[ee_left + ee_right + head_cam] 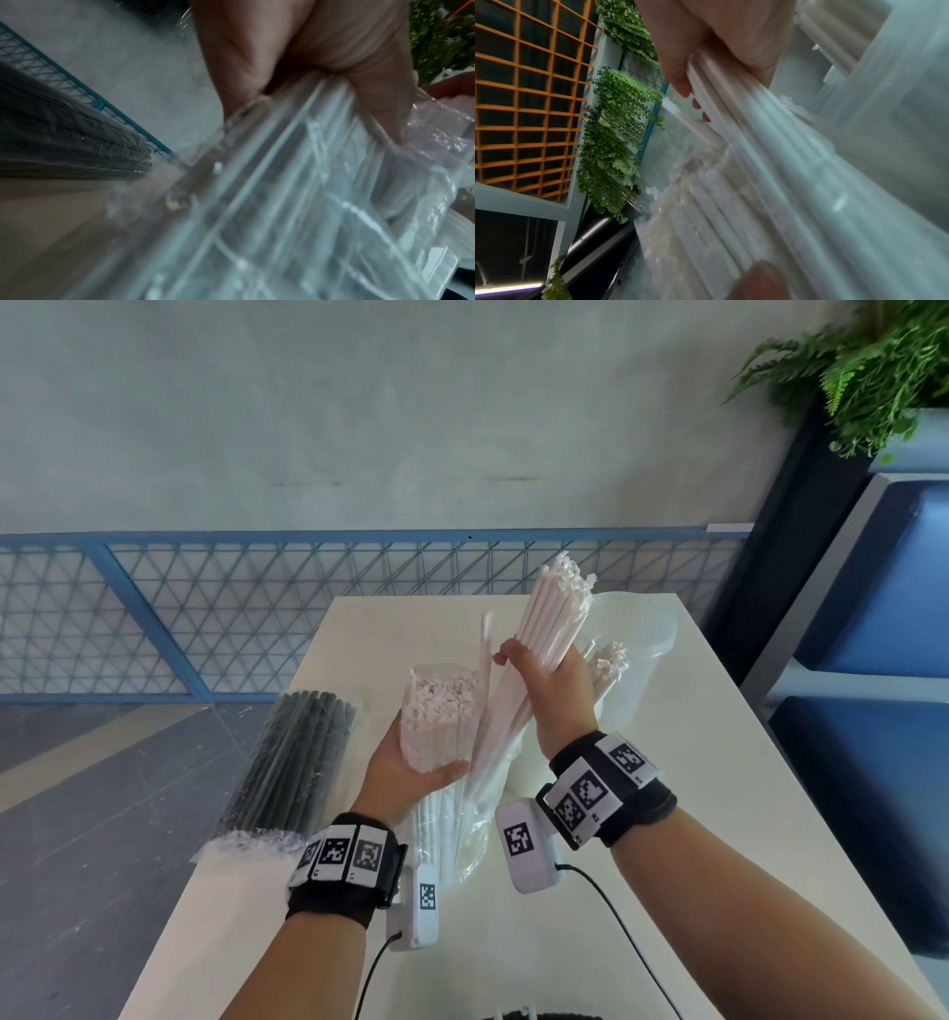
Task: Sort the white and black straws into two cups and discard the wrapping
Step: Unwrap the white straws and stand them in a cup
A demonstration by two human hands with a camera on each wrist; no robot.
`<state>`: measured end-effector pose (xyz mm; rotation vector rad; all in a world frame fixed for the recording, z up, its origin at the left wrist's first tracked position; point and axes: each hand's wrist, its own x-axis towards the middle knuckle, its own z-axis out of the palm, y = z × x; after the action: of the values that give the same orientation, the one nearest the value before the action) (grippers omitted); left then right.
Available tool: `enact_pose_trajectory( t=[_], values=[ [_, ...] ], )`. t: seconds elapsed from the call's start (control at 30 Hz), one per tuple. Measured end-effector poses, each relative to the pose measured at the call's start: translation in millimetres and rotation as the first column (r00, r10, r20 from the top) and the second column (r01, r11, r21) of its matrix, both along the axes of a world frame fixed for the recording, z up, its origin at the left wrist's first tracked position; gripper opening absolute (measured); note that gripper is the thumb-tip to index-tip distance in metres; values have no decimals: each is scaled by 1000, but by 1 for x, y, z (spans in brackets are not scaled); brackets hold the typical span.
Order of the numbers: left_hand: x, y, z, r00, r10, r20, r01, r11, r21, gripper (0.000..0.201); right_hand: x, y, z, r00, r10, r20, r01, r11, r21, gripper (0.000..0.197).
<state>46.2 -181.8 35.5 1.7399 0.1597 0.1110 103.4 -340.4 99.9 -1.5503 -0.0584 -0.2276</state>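
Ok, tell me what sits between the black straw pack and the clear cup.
In the head view, the white straws in their wrapping, held by the left hand, and the right hand gripping a pulled-out bunch.

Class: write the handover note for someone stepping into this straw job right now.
Left hand grips the clear plastic pack of white straws, open at the top.
Right hand grips a pulled-out bunch of white straws near the clear plastic cup, which already holds some.
Wrapped bundle of black straws lies unopened on the white table.
Left: remaining white straws, all black, wrapping.
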Motion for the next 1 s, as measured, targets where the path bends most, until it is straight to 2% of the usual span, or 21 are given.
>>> enact_pose_trajectory(
  t=[0.13, 0.23, 0.3, 0.4, 0.5, 0.57, 0.77, 0.83, 1.0],
  values=[
    [2, -1, 4, 1000, 16, 8, -15, 1000, -24, 67, 6, -1, 7, 999, -20, 41, 18, 999, 43, 10],
    [3, -4, 9, 1000, 3, 23, -3, 1000, -13, 66, 5, 1, 1, 1000, 6, -19, -7, 999, -32, 33],
    [4, -7, 10, 1000, -6, 31, 7, 1000, -24, 65, 2, 3, -9, 994, 48, -97, -53, 997, -50, 38],
    [4, -8, 8, 999, -9, 34, 10, 1000, -27, 66, 0, 3, -11, 991, 18, -135, -19, 1000, -9, 27],
    [3, -6, 6, 999, -3, 35, 4, 1000, -15, 67, 3, 1, 3, 997, -28, -69, 28, 1000, -2, 7],
    [3, -4, 4, 999, 6, 35, -6, 1000, -15, 71, 8, -2, 15, 998, -67, -15, 67, 997, 25, 15],
    [1, -4, 5, 999, 17, 42, -17, 1000, -11, 70, 19, -11, 30, 992, -123, -1, 120, 968, 222, 11],
    [1, -4, 4, 999, 8, 44, -7, 1000, -24, 69, 19, -15, 30, 994, -110, 0, 107, 965, 241, 4],
    [6, -2, -5, 998, -10, 55, 13, 998, -64, 70, 18, -18, 34, 1000, -28, 11, 26, 989, 146, 22]
  ],
)
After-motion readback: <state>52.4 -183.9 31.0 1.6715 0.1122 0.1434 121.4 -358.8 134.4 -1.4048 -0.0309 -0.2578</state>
